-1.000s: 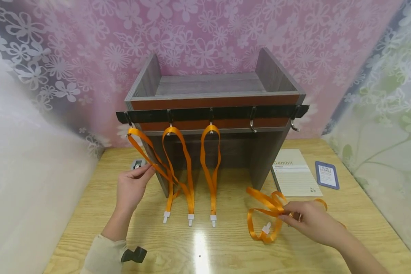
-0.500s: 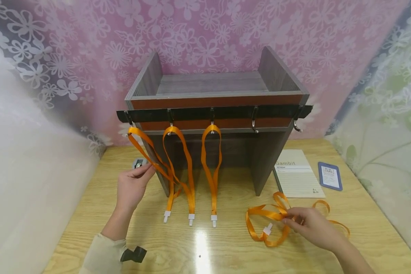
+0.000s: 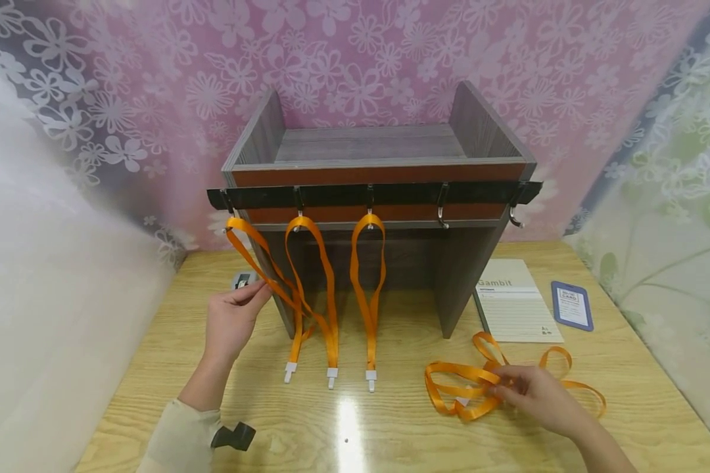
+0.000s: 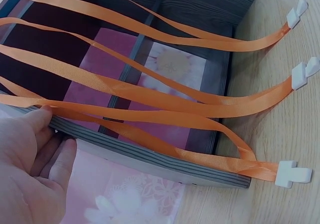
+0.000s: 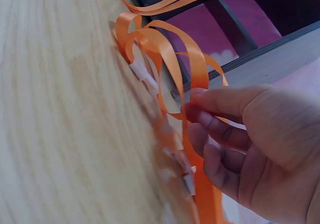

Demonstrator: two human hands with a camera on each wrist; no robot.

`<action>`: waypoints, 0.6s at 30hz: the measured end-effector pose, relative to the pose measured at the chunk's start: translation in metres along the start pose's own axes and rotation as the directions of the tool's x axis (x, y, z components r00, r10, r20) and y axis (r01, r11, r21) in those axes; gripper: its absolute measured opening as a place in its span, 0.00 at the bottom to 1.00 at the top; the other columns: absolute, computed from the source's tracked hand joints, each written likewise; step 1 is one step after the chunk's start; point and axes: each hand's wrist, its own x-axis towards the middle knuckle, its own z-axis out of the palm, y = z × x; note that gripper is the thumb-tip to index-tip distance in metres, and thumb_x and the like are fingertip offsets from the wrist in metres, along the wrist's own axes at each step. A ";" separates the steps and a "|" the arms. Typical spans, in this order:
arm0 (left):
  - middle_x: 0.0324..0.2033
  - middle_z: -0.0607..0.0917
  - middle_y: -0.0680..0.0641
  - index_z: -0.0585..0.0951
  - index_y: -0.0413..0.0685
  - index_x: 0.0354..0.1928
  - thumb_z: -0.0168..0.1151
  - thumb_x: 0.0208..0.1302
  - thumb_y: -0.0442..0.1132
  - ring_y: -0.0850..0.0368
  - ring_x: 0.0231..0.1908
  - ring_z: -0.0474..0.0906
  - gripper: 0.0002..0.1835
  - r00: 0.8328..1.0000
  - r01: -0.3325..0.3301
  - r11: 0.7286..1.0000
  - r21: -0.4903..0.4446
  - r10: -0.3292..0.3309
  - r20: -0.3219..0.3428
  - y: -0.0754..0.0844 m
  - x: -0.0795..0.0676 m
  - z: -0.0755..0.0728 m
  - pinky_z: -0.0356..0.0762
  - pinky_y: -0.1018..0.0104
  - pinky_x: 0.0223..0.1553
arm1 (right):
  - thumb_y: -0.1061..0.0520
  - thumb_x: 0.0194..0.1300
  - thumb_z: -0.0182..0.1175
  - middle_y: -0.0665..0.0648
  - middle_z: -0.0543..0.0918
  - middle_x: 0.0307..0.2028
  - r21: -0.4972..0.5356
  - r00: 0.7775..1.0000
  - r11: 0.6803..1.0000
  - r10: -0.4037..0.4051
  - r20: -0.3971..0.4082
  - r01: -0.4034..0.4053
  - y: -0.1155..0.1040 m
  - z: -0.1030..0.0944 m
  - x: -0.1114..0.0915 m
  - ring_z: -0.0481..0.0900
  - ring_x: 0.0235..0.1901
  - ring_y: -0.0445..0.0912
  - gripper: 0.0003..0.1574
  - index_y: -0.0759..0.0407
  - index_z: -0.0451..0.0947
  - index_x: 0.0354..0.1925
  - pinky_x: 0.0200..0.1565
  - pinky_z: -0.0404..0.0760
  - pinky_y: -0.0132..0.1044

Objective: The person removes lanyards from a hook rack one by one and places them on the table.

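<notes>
Now, from the head camera, the left hand (image 3: 232, 322) pinches one side of the leftmost lanyard (image 3: 296, 338), just as it did a second ago. That lanyard, the second lanyard (image 3: 331, 282) and the third lanyard (image 3: 371, 328) hang as before from the black hook strip (image 3: 405, 194) on the grey shelf (image 3: 367, 144). What differs is at the loose orange lanyards (image 3: 470, 372) on the table (image 3: 414, 440): their near loop lies flatter under the right hand (image 3: 535, 396), and a white clip (image 3: 463, 401), plain to see half a second ago, is now partly covered by ribbon. Beyond them, the notebook (image 3: 517, 302) and blue card holder (image 3: 572, 306) look undisturbed.

In the left wrist view, the upper fingertip meets the leftmost lanyard's ribbon beside the shelf's edge; the other fingers are bent.

In the right wrist view, the right hand holds orange ribbon between thumb and fingertips, with no visible gap, and the remaining fingers are curled. Part of the ribbon loops up off the table; the area below it is blurred.
</notes>
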 end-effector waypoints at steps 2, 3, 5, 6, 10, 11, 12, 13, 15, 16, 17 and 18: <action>0.46 0.89 0.48 0.87 0.46 0.51 0.70 0.64 0.48 0.74 0.43 0.84 0.18 1.000 -0.001 1.000 -0.003 0.001 0.002 0.000 0.000 0.000 0.81 0.77 0.45 | 0.56 0.65 0.68 0.45 0.83 0.29 -0.003 1.000 1.000 0.001 -0.008 -0.001 0.003 0.002 0.000 0.69 0.22 0.31 0.16 0.64 0.85 0.48 0.21 0.73 0.30; 0.46 0.89 0.48 0.87 0.45 0.51 0.70 0.64 0.48 0.73 0.43 0.84 0.18 1.000 -0.001 1.000 -0.005 0.001 0.002 0.000 0.000 0.000 0.81 0.77 0.45 | 0.56 0.65 0.68 0.46 0.84 0.30 -0.002 1.000 1.000 -0.003 -0.013 0.003 0.005 0.003 0.000 0.69 0.22 0.30 0.16 0.64 0.85 0.48 0.21 0.73 0.29; 0.47 0.89 0.49 0.87 0.47 0.51 0.70 0.64 0.48 0.73 0.43 0.84 0.18 1.000 0.006 1.000 -0.004 -0.006 0.003 0.000 0.000 0.000 0.81 0.77 0.45 | 0.56 0.65 0.68 0.47 0.85 0.32 0.007 1.000 1.000 -0.015 -0.011 0.015 0.008 0.004 0.000 0.69 0.22 0.30 0.16 0.63 0.85 0.49 0.21 0.73 0.29; 0.47 0.89 0.49 0.87 0.47 0.51 0.70 0.64 0.49 0.74 0.43 0.84 0.18 1.000 0.010 1.000 -0.005 -0.010 0.004 -0.001 0.000 0.000 0.81 0.77 0.45 | 0.55 0.65 0.68 0.48 0.85 0.34 0.011 1.000 1.000 -0.025 -0.008 0.025 0.010 0.004 0.000 0.70 0.22 0.30 0.16 0.62 0.85 0.49 0.21 0.73 0.30; 0.47 0.89 0.50 0.87 0.48 0.51 0.70 0.64 0.48 0.74 0.43 0.83 0.17 1.000 0.016 1.000 -0.005 -0.016 0.004 0.000 0.000 0.000 0.81 0.78 0.45 | 0.56 0.64 0.69 0.46 0.83 0.32 0.050 0.998 0.997 -0.057 0.042 0.055 0.012 0.003 -0.004 0.71 0.23 0.31 0.16 0.60 0.85 0.50 0.22 0.74 0.29; 0.47 0.89 0.50 0.87 0.47 0.51 0.70 0.64 0.48 0.74 0.43 0.84 0.17 1.000 0.011 1.000 -0.010 -0.011 0.005 0.001 0.000 0.000 0.81 0.78 0.45 | 0.57 0.64 0.69 0.45 0.82 0.31 0.057 0.996 0.996 -0.068 0.055 0.065 0.012 0.002 -0.005 0.71 0.23 0.32 0.17 0.60 0.84 0.50 0.22 0.74 0.29; 0.47 0.89 0.50 0.87 0.47 0.51 0.70 0.64 0.48 0.74 0.43 0.83 0.17 1.000 0.007 1.000 -0.012 -0.007 0.005 0.001 0.000 0.000 0.81 0.78 0.45 | 0.57 0.64 0.69 0.45 0.81 0.31 0.063 0.995 0.995 -0.079 0.061 0.075 0.012 0.001 -0.006 0.72 0.24 0.32 0.17 0.60 0.84 0.50 0.23 0.74 0.29; 0.46 0.89 0.50 0.87 0.46 0.51 0.70 0.64 0.48 0.74 0.43 0.84 0.18 1.000 0.002 1.000 -0.014 -0.002 0.005 0.002 0.000 0.000 0.81 0.78 0.45 | 0.58 0.64 0.69 0.44 0.79 0.30 0.069 0.994 0.994 -0.087 0.065 0.082 0.011 0.000 -0.006 0.71 0.25 0.32 0.17 0.61 0.84 0.50 0.24 0.73 0.29; 0.46 0.89 0.50 0.87 0.46 0.51 0.70 0.64 0.48 0.74 0.43 0.84 0.18 1.000 -0.003 1.000 -0.014 0.003 0.004 0.002 0.001 0.000 0.81 0.78 0.45 | 0.59 0.64 0.68 0.45 0.77 0.29 0.085 0.993 0.993 -0.093 0.070 0.087 0.010 -0.002 -0.007 0.71 0.25 0.33 0.17 0.62 0.83 0.51 0.24 0.73 0.29; 0.45 0.89 0.51 0.87 0.46 0.51 0.70 0.64 0.48 0.74 0.43 0.84 0.18 1.000 0.000 1.000 -0.011 0.000 0.005 0.002 0.000 0.000 0.81 0.78 0.45 | 0.60 0.64 0.68 0.45 0.78 0.29 0.096 0.993 0.992 -0.094 0.074 0.086 0.010 -0.003 -0.008 0.72 0.26 0.33 0.17 0.62 0.83 0.51 0.25 0.74 0.29; 0.45 0.89 0.51 0.87 0.46 0.51 0.70 0.64 0.48 0.75 0.43 0.83 0.18 1.000 0.006 1.000 -0.005 -0.006 0.007 0.002 0.000 0.000 0.81 0.78 0.45 | 0.60 0.65 0.67 0.45 0.78 0.30 0.110 0.993 0.991 -0.088 0.082 0.079 0.010 -0.003 -0.008 0.72 0.26 0.33 0.18 0.63 0.82 0.52 0.25 0.74 0.29; 0.45 0.90 0.51 0.87 0.47 0.51 0.70 0.64 0.49 0.75 0.43 0.83 0.18 1.000 0.012 1.000 -0.001 -0.012 0.010 0.001 -0.001 0.000 0.80 0.79 0.45 | 0.59 0.65 0.67 0.46 0.78 0.30 0.122 0.993 0.990 -0.084 0.087 0.073 0.010 -0.004 -0.009 0.72 0.26 0.33 0.18 0.64 0.82 0.53 0.25 0.74 0.29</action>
